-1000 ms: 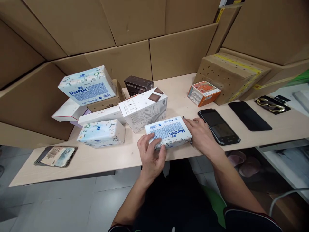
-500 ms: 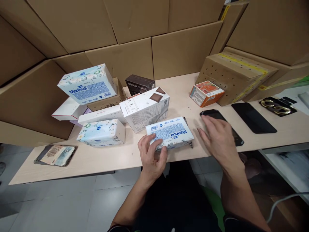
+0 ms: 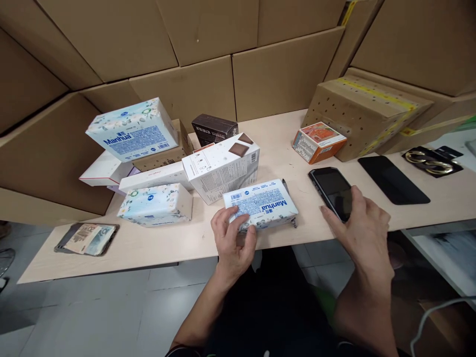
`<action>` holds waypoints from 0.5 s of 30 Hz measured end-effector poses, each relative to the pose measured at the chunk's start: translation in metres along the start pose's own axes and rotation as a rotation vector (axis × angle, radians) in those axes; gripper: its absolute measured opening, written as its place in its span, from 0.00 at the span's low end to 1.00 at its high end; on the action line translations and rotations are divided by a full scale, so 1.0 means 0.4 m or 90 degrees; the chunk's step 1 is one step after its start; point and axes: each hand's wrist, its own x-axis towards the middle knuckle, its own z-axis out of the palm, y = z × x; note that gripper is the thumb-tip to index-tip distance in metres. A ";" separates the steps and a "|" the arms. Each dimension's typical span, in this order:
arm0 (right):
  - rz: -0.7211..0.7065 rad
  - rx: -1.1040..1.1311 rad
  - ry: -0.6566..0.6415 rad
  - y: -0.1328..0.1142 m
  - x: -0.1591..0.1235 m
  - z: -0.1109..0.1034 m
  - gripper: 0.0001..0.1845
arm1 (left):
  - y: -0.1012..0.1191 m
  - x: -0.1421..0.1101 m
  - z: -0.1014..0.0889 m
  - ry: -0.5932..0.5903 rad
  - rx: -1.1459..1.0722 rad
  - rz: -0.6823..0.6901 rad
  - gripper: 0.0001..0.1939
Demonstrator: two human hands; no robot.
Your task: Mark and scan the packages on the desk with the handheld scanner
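A blue-and-white Manhua tissue pack (image 3: 262, 204) lies flat near the front edge of the pale table (image 3: 178, 240). My left hand (image 3: 233, 237) grips its near left corner, fingers curled round the pack. My right hand (image 3: 362, 229) rests on the near end of a black rugged phone (image 3: 331, 187) to the right of the pack, fingers bent around it. A thin dark tool tip (image 3: 293, 224) pokes out from under the pack's right corner.
Left of the pack stand a white chocolate box (image 3: 219, 167), two more tissue packs (image 3: 154, 203) (image 3: 131, 130), white flat boxes and a dark box (image 3: 213, 129). An orange box (image 3: 319, 141), a perforated carton (image 3: 366, 109), a second black phone (image 3: 393, 179) and banknotes (image 3: 87, 238) also lie here. Cardboard cartons wall the back.
My right hand left the right end of the tissue pack and moved right and nearer, onto the black phone. My left hand kept its grip on the pack.
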 end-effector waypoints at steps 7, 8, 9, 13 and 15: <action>-0.095 0.089 0.161 0.027 -0.005 0.040 0.42 | 0.005 0.004 0.002 0.025 0.038 0.026 0.12; -0.108 0.109 0.173 0.026 -0.008 0.039 0.42 | 0.004 0.003 0.003 0.025 0.040 0.030 0.12; -0.117 0.130 0.178 0.023 -0.013 0.035 0.42 | 0.004 0.003 0.004 0.025 0.041 0.033 0.12; -0.110 0.194 0.184 -0.016 -0.040 0.005 0.43 | -0.002 -0.002 0.007 0.020 0.040 0.040 0.12; -0.113 0.216 0.197 -0.047 -0.058 -0.016 0.44 | -0.005 -0.005 0.008 0.016 0.042 0.054 0.14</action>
